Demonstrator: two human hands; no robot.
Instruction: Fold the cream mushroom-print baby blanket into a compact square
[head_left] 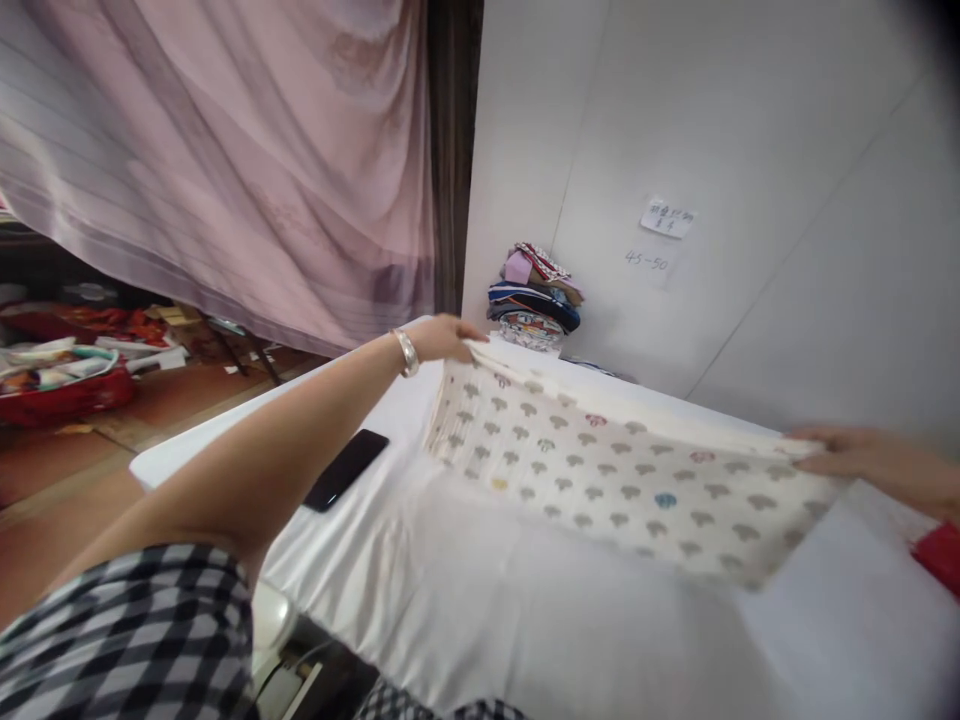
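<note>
Rectangular white mushroom-print fabric cloth (592, 468); long axis runs L hand (444, 340) to R hand (862, 453); both pinch its upper-edge ends (R blurred); bulk below grips.

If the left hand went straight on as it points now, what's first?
Likely the stack of folded fabric by the wall; the left hand, gripping the patterned cloth, points roughly toward it, though depth is unclear in this single view.
</note>
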